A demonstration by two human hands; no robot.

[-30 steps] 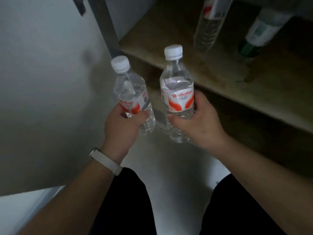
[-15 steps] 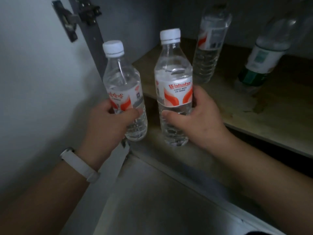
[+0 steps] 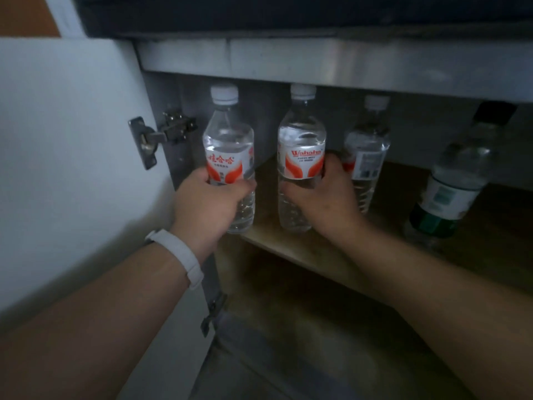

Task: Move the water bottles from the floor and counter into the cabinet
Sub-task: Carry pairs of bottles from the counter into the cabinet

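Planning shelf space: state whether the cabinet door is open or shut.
Open. The door swings out left, its hinge exposed, and the shelf inside shows.

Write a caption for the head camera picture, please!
Left hand grips the left bottle, right hand the Wahaha bottle, at the cabinet shelf.

1. The left bottle point(image 3: 229, 157) and the second bottle point(image 3: 301, 157) are clear, glossy plastic, with ribbed white plastic caps and shiny red-and-white printed labels.
2. The third bottle point(image 3: 366, 157) and the green-labelled bottle point(image 3: 452, 183) are clear plastic too.
3. The shelf point(image 3: 317, 249) looks like pale wood, matt and blotched.
4. The hinge point(image 3: 161, 137) is dull grey metal.
5. The door point(image 3: 72, 125) is smooth, white and matt.
6. The front rail point(image 3: 346, 64) has a brushed metallic sheen.
7. The wristband point(image 3: 178, 255) is smooth and white.
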